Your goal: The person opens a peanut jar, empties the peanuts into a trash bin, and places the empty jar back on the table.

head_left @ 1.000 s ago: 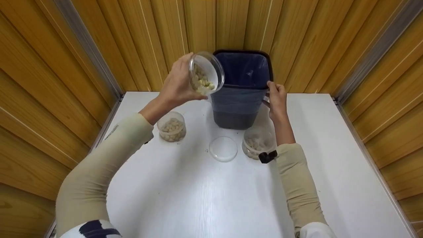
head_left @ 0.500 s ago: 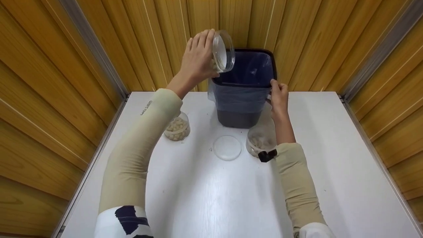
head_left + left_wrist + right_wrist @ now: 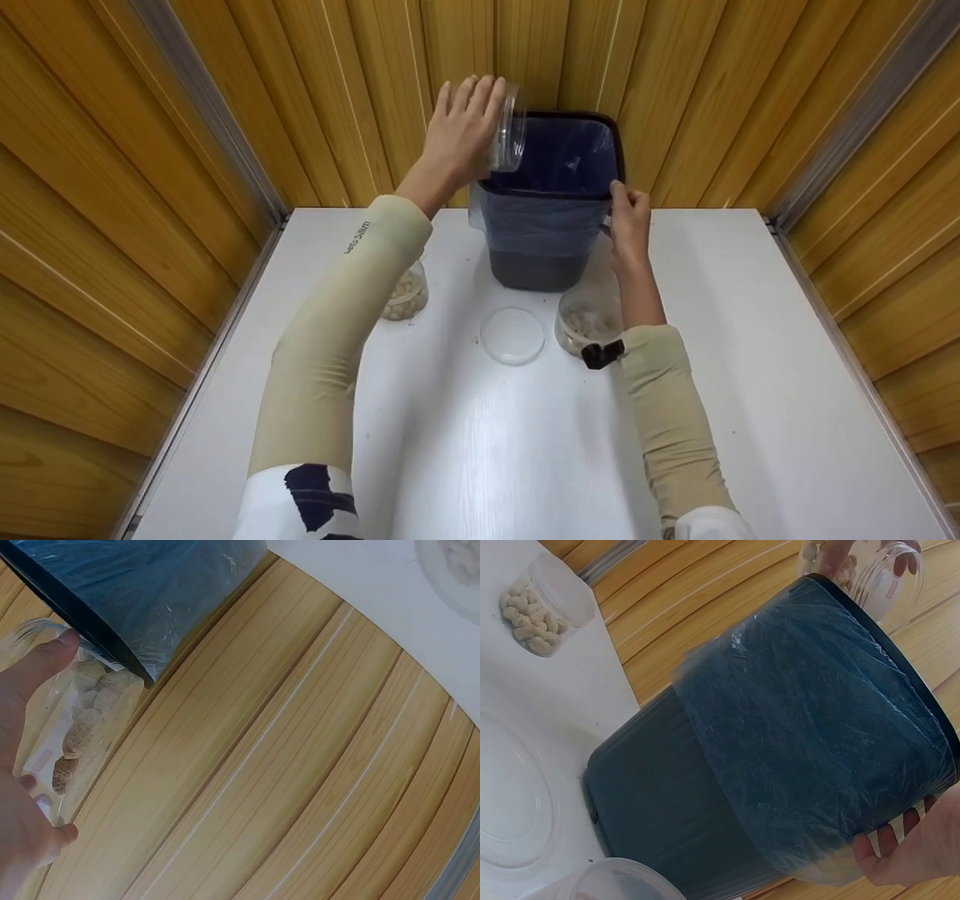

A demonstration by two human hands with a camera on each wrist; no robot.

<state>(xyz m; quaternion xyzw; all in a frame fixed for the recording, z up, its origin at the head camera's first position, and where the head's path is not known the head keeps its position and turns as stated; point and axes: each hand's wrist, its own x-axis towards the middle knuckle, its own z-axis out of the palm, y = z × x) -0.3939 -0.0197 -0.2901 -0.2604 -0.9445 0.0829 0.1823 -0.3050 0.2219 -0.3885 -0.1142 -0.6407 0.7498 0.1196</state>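
My left hand [image 3: 463,139] grips a clear plastic jar [image 3: 513,139], tipped on its side with its mouth at the left rim of a dark trash bin [image 3: 536,244]. Inside the jar, the left wrist view shows nuts [image 3: 79,731] that look like peanuts in the shell, lying along its lower wall. A thin plastic liner [image 3: 817,720] is folded over the bin's rim and hangs partway down the outside. On the opposite side my right hand [image 3: 631,225] holds the rim, thumb on top and fingers under the edge.
Two more clear tubs of peanuts stand on the white table: the left tub [image 3: 407,296], partly behind my left sleeve, and the right tub [image 3: 581,322], beside my right wrist. Between them lies a round clear lid [image 3: 513,336]. Wood-patterned walls [image 3: 360,90] close in the back and sides.
My left hand has carried the jar up and right to the bin and tipped it further, turning its mouth toward the bin's opening. The right hand keeps its hold on the rim.
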